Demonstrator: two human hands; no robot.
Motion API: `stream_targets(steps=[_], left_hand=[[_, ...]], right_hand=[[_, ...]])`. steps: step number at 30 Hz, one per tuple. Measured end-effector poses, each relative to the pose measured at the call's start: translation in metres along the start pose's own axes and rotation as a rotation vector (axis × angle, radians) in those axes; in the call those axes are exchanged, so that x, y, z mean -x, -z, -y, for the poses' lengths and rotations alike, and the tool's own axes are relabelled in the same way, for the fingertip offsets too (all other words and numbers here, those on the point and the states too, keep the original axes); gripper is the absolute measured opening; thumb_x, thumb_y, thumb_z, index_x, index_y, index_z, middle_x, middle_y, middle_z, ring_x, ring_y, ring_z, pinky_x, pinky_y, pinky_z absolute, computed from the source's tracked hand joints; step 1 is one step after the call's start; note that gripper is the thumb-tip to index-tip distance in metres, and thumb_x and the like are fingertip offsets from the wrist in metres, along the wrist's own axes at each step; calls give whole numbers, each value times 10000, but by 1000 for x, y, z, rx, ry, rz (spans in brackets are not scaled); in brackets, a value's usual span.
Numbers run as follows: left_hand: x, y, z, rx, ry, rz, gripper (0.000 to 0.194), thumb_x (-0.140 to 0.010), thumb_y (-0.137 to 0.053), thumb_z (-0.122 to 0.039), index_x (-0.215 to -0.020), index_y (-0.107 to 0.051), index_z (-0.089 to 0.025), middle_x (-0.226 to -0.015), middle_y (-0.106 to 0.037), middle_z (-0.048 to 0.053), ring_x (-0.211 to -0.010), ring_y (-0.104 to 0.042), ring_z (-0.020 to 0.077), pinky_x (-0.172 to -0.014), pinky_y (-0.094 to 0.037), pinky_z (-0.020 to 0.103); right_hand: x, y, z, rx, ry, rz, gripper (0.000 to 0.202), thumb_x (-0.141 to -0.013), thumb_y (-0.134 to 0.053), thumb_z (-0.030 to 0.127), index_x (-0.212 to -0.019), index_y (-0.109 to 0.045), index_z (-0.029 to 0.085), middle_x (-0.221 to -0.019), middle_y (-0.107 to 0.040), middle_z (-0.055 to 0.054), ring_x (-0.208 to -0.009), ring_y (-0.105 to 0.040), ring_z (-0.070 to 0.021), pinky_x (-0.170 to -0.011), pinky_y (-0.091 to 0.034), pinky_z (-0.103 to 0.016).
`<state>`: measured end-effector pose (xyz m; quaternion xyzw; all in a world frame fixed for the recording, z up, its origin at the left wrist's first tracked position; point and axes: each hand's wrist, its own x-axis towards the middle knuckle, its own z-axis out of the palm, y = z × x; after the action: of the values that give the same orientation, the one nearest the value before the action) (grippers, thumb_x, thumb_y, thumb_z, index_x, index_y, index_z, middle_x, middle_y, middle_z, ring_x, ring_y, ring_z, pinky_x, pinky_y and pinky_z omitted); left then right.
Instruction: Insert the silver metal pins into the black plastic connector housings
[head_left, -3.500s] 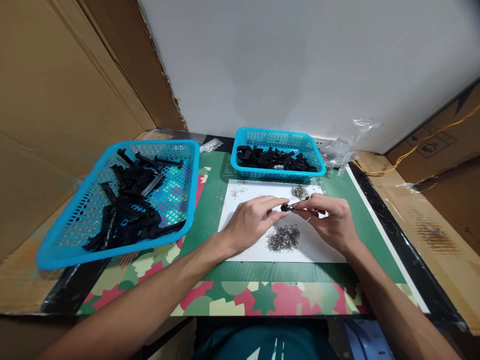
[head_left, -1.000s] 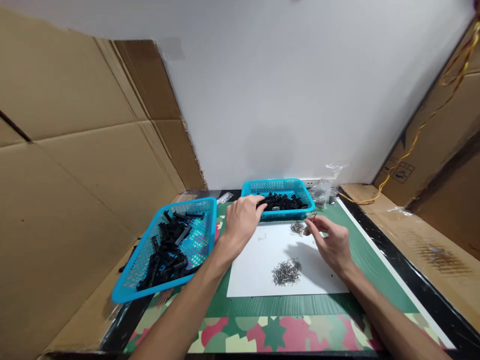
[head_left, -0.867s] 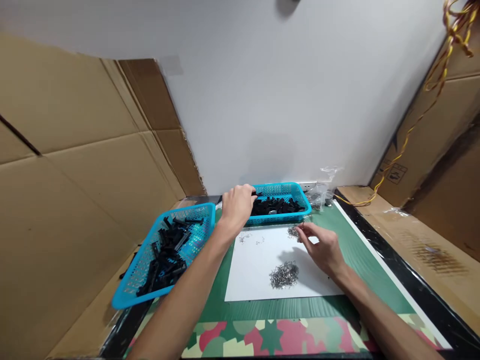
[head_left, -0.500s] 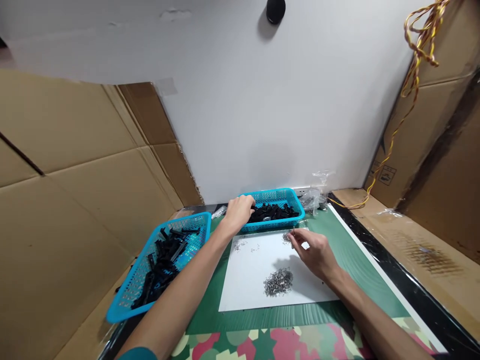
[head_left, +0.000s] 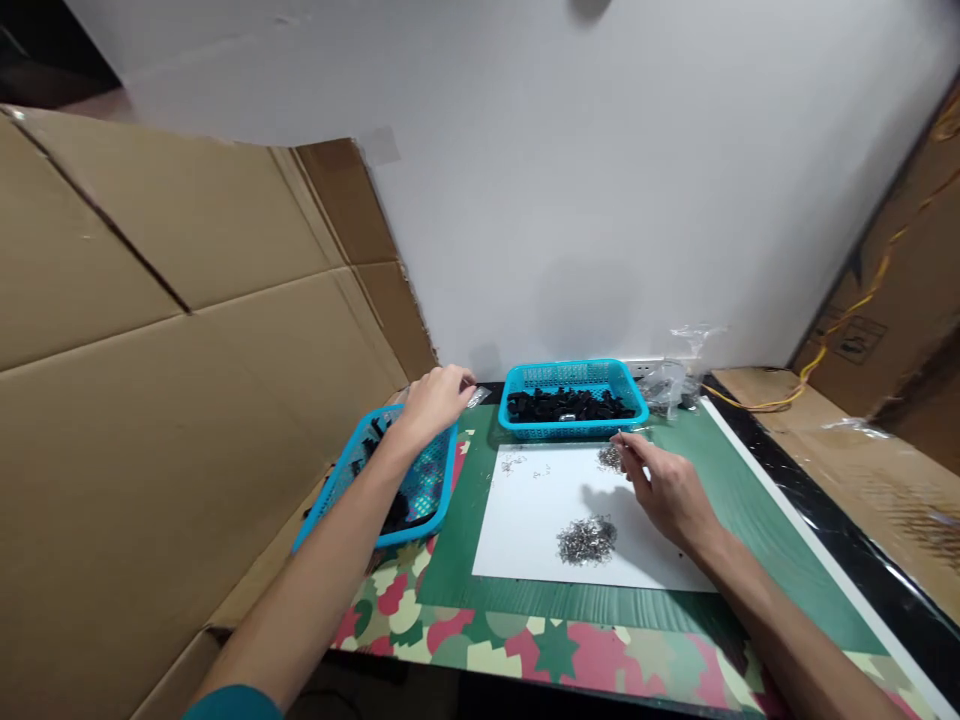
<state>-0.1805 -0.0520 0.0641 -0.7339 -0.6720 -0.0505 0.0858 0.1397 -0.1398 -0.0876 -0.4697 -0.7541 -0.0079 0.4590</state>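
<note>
My left hand (head_left: 437, 402) hovers above the far right corner of the left blue basket (head_left: 448, 480), with its fingers curled together. What they hold, if anything, is hidden. Long black plastic parts (head_left: 397, 512) lie in that basket, partly covered by my forearm. At the far right of a white sheet (head_left: 525, 520), my right hand (head_left: 667, 490) pinches a tiny metal piece (head_left: 620, 436) between thumb and fingers. Beside those fingertips is a small pile of metal pieces (head_left: 608, 458). A larger pile of similar bits (head_left: 587, 541) sits nearer to me on the sheet.
Behind the sheet stands another blue basket (head_left: 574, 432) full of small black parts (head_left: 562, 405). A clear plastic bag (head_left: 670, 388) lies to its right. Cardboard walls (head_left: 300, 370) close in the left side, and a white panel (head_left: 600, 200) rises at the back.
My left hand has moved left from the rear basket to above the left basket. My right hand stays by the small pile, still pinching. The view has turned a little left.
</note>
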Motion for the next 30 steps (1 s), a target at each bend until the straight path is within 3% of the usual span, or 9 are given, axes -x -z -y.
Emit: stream_targets(steps=[4,8,11,14,18,25,30], left_hand=[[16,6,59,-71,123,90,249,-917,-601,-315,-1036,-805,-236,-1098,-804,98,-1052,-725,297,-875,-534,337],[34,-11,89,-122,160,163,263,-911,-588,-290,-1061,-799,-243,-1112,-801,98,-1065,-728,298,-860,-529,327],[41,-35,90,-138,144,185,325,-949,-554,-322,-1187,-762,-247,-1141,-795,98,-1109,-720,295,-877,-526,325],[38,-58,82,-146,120,195,406,-977,-525,-351,-1322,-694,-219,-1219,-771,131,-1171,-699,318,-909,-530,357],[24,-75,75,-169,97,236,381,-966,-552,-377,-1248,-707,-173,-1257,-743,191,-1172,-693,370,-922,-534,408],[7,-74,74,-233,79,267,287,-963,-547,-344,-1126,-699,-164,-1212,-747,197,-1152,-693,354,-901,-523,371],[18,-52,76,-289,72,243,262,-988,-495,-322,-1113,-678,-182,-1198,-748,185,-1121,-705,365,-858,-512,368]], right_hand=[[2,2,-5,9,-81,54,348,-1092,-377,306,-1228,-666,167,-795,-770,-50,-587,-697,-198,-591,-463,-290],[2,3,-12,-10,-124,63,356,-1074,-383,313,-1192,-684,164,-913,-787,-99,-703,-733,-243,-635,-491,-326],[1,4,-18,-43,-112,38,352,-1057,-401,329,-1082,-720,181,-1024,-791,-127,-851,-751,-278,-737,-523,-359],[-1,6,-25,-63,-171,-3,303,-1015,-468,333,-1011,-735,189,-999,-792,-119,-843,-745,-268,-759,-526,-357],[-2,9,-37,-42,-290,-14,298,-960,-513,347,-949,-763,185,-940,-807,-111,-771,-733,-251,-718,-509,-341],[-3,14,-57,60,-450,287,179,-826,-654,295,-779,-799,201,-699,-745,-57,-616,-657,-208,-573,-413,-289],[-3,13,-58,-21,-479,317,134,-807,-701,290,-786,-807,209,-675,-722,-27,-589,-640,-184,-563,-407,-272]])
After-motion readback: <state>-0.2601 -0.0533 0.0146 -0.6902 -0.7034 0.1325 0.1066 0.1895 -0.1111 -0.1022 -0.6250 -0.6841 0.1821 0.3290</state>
